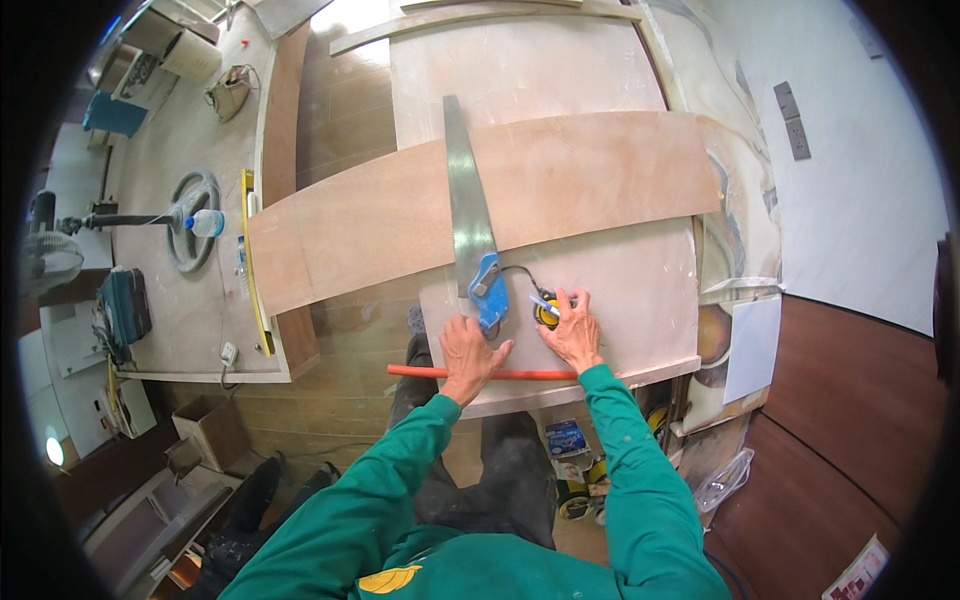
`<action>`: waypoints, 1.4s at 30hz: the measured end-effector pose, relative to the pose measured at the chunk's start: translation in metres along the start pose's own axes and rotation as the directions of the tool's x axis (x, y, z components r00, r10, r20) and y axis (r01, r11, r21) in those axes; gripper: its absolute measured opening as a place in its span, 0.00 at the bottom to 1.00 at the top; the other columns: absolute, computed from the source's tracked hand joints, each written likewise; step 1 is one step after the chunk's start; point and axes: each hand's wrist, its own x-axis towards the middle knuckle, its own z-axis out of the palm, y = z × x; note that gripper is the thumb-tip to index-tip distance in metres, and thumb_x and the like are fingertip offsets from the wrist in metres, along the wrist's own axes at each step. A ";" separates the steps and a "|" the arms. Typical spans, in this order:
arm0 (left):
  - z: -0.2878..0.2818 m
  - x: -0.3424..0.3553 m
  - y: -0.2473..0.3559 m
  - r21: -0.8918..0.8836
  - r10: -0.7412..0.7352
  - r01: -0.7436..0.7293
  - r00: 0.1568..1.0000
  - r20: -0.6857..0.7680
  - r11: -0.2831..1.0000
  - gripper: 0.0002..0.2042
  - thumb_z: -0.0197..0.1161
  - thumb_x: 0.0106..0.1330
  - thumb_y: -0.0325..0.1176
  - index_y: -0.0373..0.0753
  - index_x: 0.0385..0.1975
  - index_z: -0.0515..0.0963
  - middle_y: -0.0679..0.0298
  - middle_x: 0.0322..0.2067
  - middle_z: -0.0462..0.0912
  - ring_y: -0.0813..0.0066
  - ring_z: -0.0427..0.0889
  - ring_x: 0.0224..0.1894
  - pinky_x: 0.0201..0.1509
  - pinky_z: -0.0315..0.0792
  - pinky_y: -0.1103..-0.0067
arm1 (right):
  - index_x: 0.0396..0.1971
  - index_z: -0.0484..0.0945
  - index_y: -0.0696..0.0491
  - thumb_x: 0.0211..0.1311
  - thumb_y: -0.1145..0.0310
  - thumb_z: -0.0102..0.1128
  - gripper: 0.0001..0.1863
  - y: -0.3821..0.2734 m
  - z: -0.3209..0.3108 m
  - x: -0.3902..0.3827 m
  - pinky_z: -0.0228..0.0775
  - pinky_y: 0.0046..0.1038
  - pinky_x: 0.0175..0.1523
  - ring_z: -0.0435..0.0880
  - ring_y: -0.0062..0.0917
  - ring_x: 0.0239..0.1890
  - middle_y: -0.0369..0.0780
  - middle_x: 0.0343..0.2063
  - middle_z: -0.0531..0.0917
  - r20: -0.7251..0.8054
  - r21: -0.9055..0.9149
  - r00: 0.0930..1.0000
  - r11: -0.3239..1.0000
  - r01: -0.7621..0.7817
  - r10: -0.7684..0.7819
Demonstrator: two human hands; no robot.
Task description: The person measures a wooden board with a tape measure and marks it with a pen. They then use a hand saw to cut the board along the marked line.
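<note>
The left hand (470, 357) is laid palm down, loosely spread, beside a saw (468, 205) set across plywood (370, 215), contact hard to judge. A tape measure (545, 314) and pen (540, 301) are gripped by the right hand (573, 335). The left edge of the panel (640, 295) is overhung by an orange tube (415, 371); room is left rightward.

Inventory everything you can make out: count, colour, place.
Worktop: 1, pale pink, centre
Panel: 1, light brown, across the worktop
Saw: 1, grey with blue handle, across panel
Tape measure: 1, yellow and black, on worktop
Pen: 1, white and blue, at tape measure
Rod: 1, orange-red, along worktop's near edge
Side table: 1, pale, left
Bottle: 1, clear, blue-capped, left of panel
Fan: 1, grey-white, far left
Box: 1, brown, lower left
Wall plates: 2, grey, upper right
Left hand: 1, bare, by saw handle
Right hand: 1, bare, on tape measure
</note>
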 end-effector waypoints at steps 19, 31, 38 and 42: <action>-0.049 0.001 -0.008 0.007 -0.082 0.084 0.987 -0.138 0.996 0.14 0.70 0.48 0.36 0.35 0.30 0.76 0.49 0.32 0.82 0.45 0.84 0.36 0.39 0.77 0.60 | 0.52 0.78 0.52 0.41 0.47 0.75 0.38 0.080 -0.041 -0.029 0.78 0.44 0.50 0.83 0.44 0.45 0.47 0.48 0.76 -0.126 0.166 0.912 0.915 -0.368 0.390; -0.162 -0.081 -0.024 0.008 0.122 -0.127 0.926 -0.357 0.992 0.16 0.71 0.46 0.35 0.35 0.22 0.69 0.53 0.23 0.74 0.52 0.77 0.24 0.29 0.72 0.63 | 0.59 0.73 0.49 0.40 0.46 0.78 0.44 0.098 -0.024 -0.033 0.77 0.44 0.52 0.82 0.45 0.49 0.47 0.54 0.72 -0.113 0.123 0.927 0.930 -0.345 0.358; -0.056 -0.013 -0.021 -0.044 0.067 -0.081 0.962 -0.266 0.996 0.20 0.72 0.46 0.45 0.34 0.25 0.73 0.51 0.28 0.78 0.50 0.82 0.28 0.33 0.77 0.62 | 0.59 0.74 0.51 0.44 0.49 0.77 0.41 0.075 -0.050 -0.046 0.78 0.43 0.51 0.82 0.45 0.47 0.47 0.54 0.74 -0.207 0.093 0.929 0.951 -0.293 0.307; -0.002 0.022 -0.016 -0.037 0.028 -0.037 0.979 -0.201 0.999 0.22 0.73 0.46 0.47 0.34 0.28 0.74 0.50 0.30 0.79 0.48 0.83 0.30 0.34 0.78 0.61 | 0.49 0.82 0.53 0.53 0.55 0.72 0.26 0.085 -0.034 -0.055 0.79 0.38 0.44 0.85 0.37 0.36 0.46 0.42 0.83 -0.267 0.382 0.909 0.901 -0.206 0.321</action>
